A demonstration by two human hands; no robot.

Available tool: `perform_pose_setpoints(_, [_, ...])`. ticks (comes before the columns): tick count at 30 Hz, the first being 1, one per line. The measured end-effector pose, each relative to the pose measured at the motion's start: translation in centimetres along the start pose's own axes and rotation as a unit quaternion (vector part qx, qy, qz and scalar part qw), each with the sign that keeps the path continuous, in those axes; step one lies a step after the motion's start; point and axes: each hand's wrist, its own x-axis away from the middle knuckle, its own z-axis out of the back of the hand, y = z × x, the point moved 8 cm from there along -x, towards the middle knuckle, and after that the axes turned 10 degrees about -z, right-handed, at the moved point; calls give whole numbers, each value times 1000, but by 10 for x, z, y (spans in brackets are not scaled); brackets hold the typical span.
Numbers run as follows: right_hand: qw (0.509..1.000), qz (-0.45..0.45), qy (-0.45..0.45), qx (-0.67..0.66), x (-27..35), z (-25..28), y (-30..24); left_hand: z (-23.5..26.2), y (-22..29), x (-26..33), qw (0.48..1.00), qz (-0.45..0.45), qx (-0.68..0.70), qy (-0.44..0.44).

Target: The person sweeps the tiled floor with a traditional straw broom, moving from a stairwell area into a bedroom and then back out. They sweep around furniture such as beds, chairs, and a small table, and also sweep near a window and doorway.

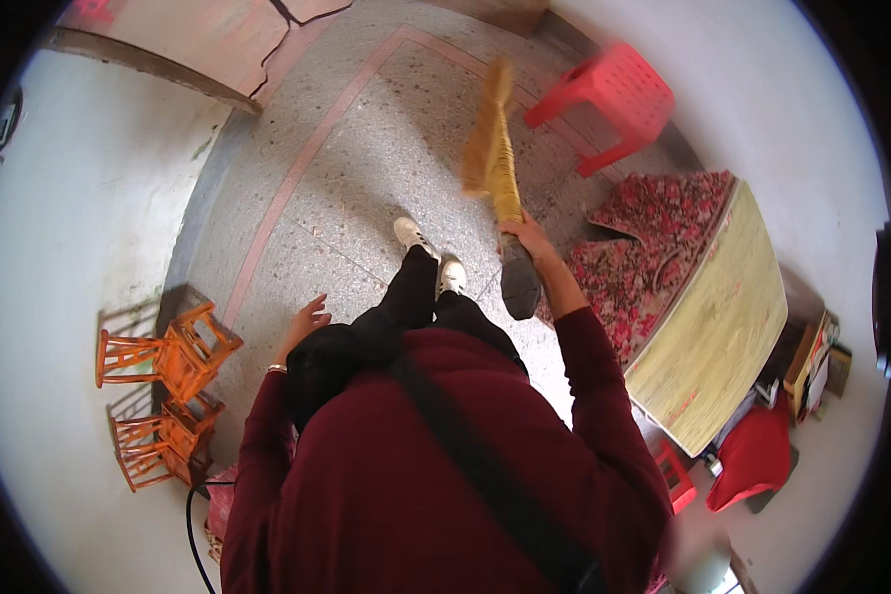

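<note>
My right hand (531,241) is wrapped round the dark lower grip of a yellow straw broom (506,183), out in front of me to the right. The broom's bristle head points away from me over the speckled floor (337,188) and looks slightly blurred. From this view I cannot tell if the bristles touch the floor. My left hand (307,325) hangs beside my left hip with its fingers apart and nothing in it. My feet, in white shoes (451,275), stand on the floor between the two hands.
A red plastic stool (642,97) stands at the far right by the wall. Nearer on the right is a table (718,327) with a red floral cloth (668,213) hanging off its side. Small orange wooden chairs (183,354) line the left wall. A red cushion-like item (750,457) lies beyond the table.
</note>
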Motion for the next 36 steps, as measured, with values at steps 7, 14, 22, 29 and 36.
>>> perform_pose_setpoints(7, [993,-52,83,71,-93,-45,-17,17,-16,-59,995,8,95,28])
perform_pose_setpoints(14, [998,-51,-20,-18,-150,-213,-50,73,-7,-85,995,13,23,98])
perform_pose_setpoints(22, [986,-15,-164,37,-177,-242,-177,93,-7,-73,992,32,18,119])
perform_pose_setpoints(29, [982,-114,-74,132,-190,-143,-181,54,-6,-60,980,92,46,170])
perform_pose_setpoints(36, [936,-186,-49,295,-234,-69,-224,1,47,-55,933,103,147,311])
